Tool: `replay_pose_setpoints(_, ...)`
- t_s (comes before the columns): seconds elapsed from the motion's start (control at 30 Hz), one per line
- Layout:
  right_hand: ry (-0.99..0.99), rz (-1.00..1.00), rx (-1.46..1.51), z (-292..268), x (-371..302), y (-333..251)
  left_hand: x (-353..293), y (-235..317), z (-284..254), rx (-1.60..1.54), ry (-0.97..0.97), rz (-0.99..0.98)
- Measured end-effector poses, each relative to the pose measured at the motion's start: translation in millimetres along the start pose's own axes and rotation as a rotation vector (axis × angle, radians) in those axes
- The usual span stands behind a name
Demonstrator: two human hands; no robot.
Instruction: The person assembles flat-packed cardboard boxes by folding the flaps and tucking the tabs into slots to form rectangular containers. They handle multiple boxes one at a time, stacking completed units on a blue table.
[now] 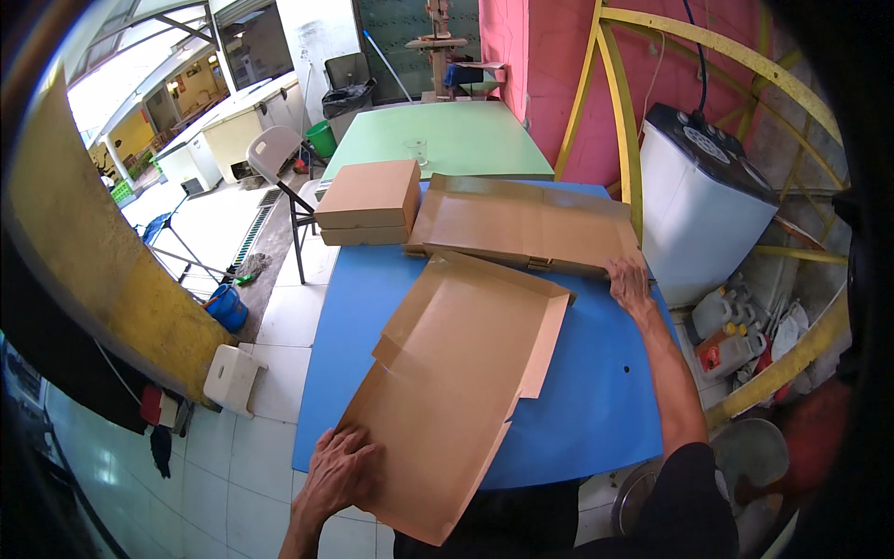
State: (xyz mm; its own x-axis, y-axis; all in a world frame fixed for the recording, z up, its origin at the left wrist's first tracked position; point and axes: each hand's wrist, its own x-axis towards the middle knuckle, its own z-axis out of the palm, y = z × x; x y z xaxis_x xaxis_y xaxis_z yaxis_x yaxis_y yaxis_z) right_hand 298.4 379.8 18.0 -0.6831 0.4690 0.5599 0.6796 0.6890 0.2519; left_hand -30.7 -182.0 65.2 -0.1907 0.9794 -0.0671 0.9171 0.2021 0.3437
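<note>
A flat, unfolded cardboard box blank (pixel 456 373) lies across the near half of the blue table (pixel 596 410), its near left corner hanging past the table's near edge. It looks light and stiff along its panels but ready to bend at the scored creases and loose side flaps, so it would likely flop if lifted by one corner; a hold on an edge or flat pressure on a panel seems the safer way to handle it. The left hand (pixel 343 470) rests on that overhanging near corner, palm down, fingers spread and laid flat on the cardboard rather than curled round it, the forearm coming up from the lower edge. The right hand (pixel 630 282) reaches well forward and to the right, arm nearly straight, and lies on the right end of a second, larger cardboard sheet (pixel 521 224) farther away; its fingers are bent slightly over the sheet's near edge, but whether they pinch it or only press on it cannot be told. The two sheets overlap or touch near the middle of the table. On the far left of the blue table stand two closed cardboard boxes (pixel 370 202), stacked one on the other. Beyond them is a green table (pixel 466 140) with a clear glass (pixel 416 152) on it, and a white washing machine (pixel 698 205) stands just right of the blue table.
</note>
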Motion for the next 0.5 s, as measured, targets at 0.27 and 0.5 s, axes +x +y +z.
replay_pose_setpoints(0.27,-0.217,0.08,0.032,-55.5,-56.4,-48.5,-19.9,-11.9,2.0,-0.027,0.052,0.006)
replay_pose_setpoints(0.5,-0.085,0.083,0.088,-62.2,-55.6,-75.2,-10.1,-6.3,4.1,-0.001,0.141,0.067)
